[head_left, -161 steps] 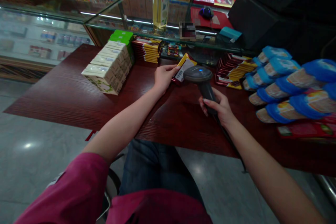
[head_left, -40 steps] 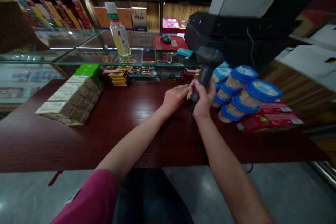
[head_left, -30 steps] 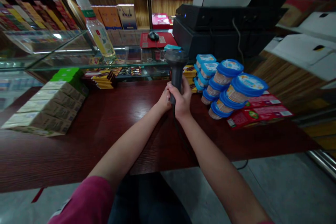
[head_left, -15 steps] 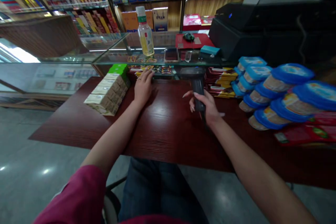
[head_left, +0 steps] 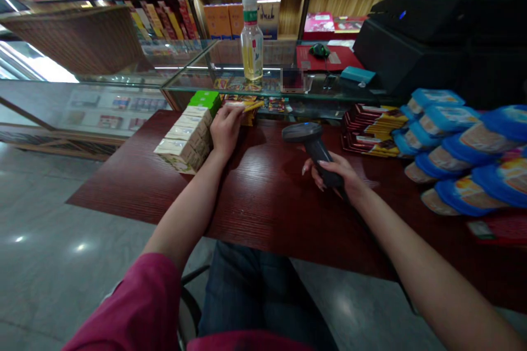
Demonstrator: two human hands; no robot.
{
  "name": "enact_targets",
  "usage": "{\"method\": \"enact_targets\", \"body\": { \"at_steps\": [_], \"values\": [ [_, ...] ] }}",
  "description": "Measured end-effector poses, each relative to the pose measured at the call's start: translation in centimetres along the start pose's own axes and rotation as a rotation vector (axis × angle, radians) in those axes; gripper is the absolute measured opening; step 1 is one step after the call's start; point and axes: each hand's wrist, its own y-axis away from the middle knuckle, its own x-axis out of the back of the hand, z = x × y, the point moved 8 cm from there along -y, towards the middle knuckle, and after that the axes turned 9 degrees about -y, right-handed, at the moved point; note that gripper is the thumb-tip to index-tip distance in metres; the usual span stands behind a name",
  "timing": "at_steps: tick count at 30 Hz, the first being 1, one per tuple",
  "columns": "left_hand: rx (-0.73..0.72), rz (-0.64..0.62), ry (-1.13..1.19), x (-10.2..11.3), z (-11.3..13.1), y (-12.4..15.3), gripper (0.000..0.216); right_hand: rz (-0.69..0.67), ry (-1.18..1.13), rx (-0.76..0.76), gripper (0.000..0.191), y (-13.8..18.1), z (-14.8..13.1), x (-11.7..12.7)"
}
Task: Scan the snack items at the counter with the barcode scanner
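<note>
My left hand [head_left: 226,127] is closed on a yellow and red packet [head_left: 252,105], lifted just above the packets at the counter's back edge. To its left stands a block of cream-coloured small cartons [head_left: 185,134] with a bright green box [head_left: 206,100] behind it. My right hand [head_left: 335,173] grips a black barcode scanner [head_left: 315,148] by its handle. The scanner's head points left, over the dark red wooden counter [head_left: 255,186].
Stacked red and yellow packets [head_left: 368,129] and blue-lidded tubs [head_left: 465,159] stand on the right. On the glass shelf are a bottle of yellow liquid [head_left: 252,46], a blurred-out flat object [head_left: 293,80] and a teal box [head_left: 358,75]. A wicker basket [head_left: 82,38] is at left.
My left hand has closed and picked up a packet from the back of the counter. My right hand has drawn the scanner back, tilting its handle. The view has shifted left.
</note>
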Motion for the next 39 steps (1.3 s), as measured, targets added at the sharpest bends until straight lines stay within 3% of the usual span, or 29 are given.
{"method": "enact_targets", "body": {
  "at_steps": [4,7,10,13,20,27,31,34,36,39],
  "values": [
    [0.260,-0.066,0.422,-1.7,0.9,1.6,0.024,-0.062,0.020,-0.013,0.041,0.3,0.0,-0.7],
    [0.493,-0.209,0.689,-4.6,1.7,3.4,0.029,-0.095,0.055,-0.022,0.041,0.6,-0.1,-1.3],
    [0.622,-0.355,0.851,-6.5,2.6,4.7,0.033,-0.052,0.107,-0.018,0.040,0.8,-0.2,-1.2],
    [0.684,-0.441,0.900,-7.0,2.9,5.3,0.028,-0.019,0.133,-0.016,0.040,0.6,0.2,-0.8],
    [0.705,-0.460,0.848,-7.2,2.9,5.2,0.023,-0.038,0.135,-0.014,0.062,0.3,0.4,-1.1],
    [0.737,-0.499,0.900,-7.1,2.7,5.3,0.023,-0.007,0.079,0.007,0.039,0.6,-0.4,-1.0],
    [0.610,-0.524,0.876,-6.4,4.0,5.1,0.038,0.084,0.074,0.168,0.034,0.4,-1.8,-0.2],
    [0.373,-0.354,0.743,-5.2,6.9,4.3,0.037,0.224,0.079,0.366,0.036,1.3,-4.4,0.2],
    [0.142,-0.281,0.627,-5.3,10.7,4.0,0.031,0.277,0.074,0.481,0.036,2.3,-6.2,0.0],
    [-0.276,-0.297,0.507,-7.5,18.3,4.9,0.032,0.338,0.090,0.600,0.039,3.6,-8.1,0.1]
  ]
}}
